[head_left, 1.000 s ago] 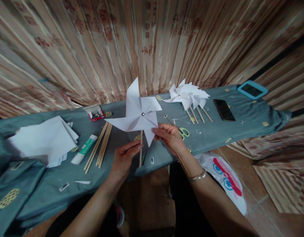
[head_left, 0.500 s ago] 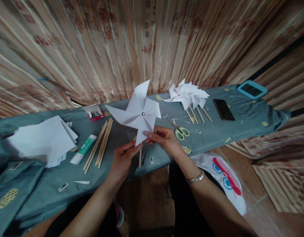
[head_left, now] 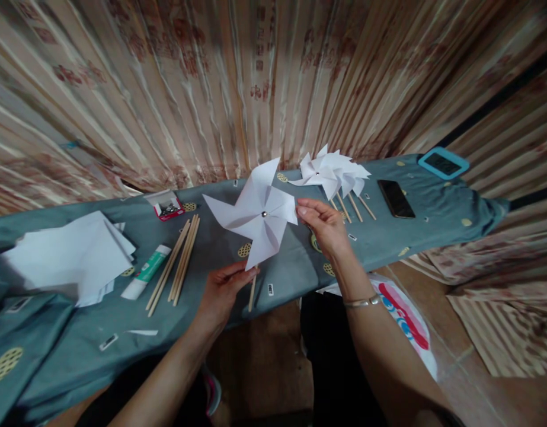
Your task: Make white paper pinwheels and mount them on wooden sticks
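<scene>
A white paper pinwheel with a silver pin at its hub faces me above the table. My left hand is closed round its wooden stick, just under the paper. At the right side, my right hand has its fingertips at the edge of one blade, thumb and fingers bent toward it; whether they pinch the paper or only touch it is hard to make out. Behind that hand, scissors with yellow-green handles are mostly hidden.
Several finished pinwheels, a phone and a blue-framed device lie on the right. Leftward are wooden sticks, a glue stick, a red box of pins and white paper sheets. A green-grey cloth covers the table.
My right hand has left the stick area below the hub and moved up and right to a blade's edge. The pinwheel's blades have turned slightly. My left hand keeps its hold.
</scene>
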`<control>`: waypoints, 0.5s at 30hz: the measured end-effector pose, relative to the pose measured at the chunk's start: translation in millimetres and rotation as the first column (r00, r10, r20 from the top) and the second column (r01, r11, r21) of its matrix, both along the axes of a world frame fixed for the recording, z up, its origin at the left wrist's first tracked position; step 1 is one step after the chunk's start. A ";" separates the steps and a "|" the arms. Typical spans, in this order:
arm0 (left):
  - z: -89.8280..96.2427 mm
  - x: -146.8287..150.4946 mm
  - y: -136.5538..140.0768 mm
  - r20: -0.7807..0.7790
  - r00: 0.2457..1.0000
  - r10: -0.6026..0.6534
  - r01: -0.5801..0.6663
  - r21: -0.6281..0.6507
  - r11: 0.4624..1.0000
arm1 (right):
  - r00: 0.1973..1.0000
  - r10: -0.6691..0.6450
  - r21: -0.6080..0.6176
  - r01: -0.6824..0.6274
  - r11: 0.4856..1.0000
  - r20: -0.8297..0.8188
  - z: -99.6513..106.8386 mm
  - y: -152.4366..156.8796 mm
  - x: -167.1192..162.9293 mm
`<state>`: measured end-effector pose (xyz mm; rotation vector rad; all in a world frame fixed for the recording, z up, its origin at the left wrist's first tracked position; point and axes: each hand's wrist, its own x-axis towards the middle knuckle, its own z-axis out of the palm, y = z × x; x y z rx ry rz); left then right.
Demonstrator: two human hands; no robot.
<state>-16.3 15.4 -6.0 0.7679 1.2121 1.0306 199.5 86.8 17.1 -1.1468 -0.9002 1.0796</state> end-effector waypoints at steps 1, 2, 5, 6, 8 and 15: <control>-0.8 -0.1 0.1 -0.003 1.000 0.005 -0.005 0.005 1.000 | 1.000 0.009 0.000 -0.009 1.000 -0.001 -0.7 0.0 -0.8; -1.7 -0.4 0.4 -0.006 1.000 0.012 -0.012 0.009 1.000 | 1.000 0.014 -0.002 -0.014 1.000 -0.003 -1.2 -0.2 -1.5; -3.5 -1.3 2.0 -0.001 0.999 0.034 -0.034 0.022 0.999 | 0.999 0.033 -0.020 -0.033 0.999 -0.013 -0.8 -1.4 -2.9; -3.6 -1.4 2.5 0.006 0.999 0.040 -0.040 0.026 0.999 | 0.999 0.042 -0.027 -0.042 0.999 -0.019 -0.2 -2.1 -3.5; -2.8 -1.5 3.3 0.023 0.998 0.053 -0.053 0.028 0.998 | 0.997 0.063 -0.038 -0.064 0.997 -0.034 1.5 -3.8 -5.4; 1.9 -1.4 4.1 0.049 0.993 0.108 -0.109 0.011 0.994 | 0.989 0.105 -0.095 -0.115 0.989 -0.101 3.7 -11.5 -17.3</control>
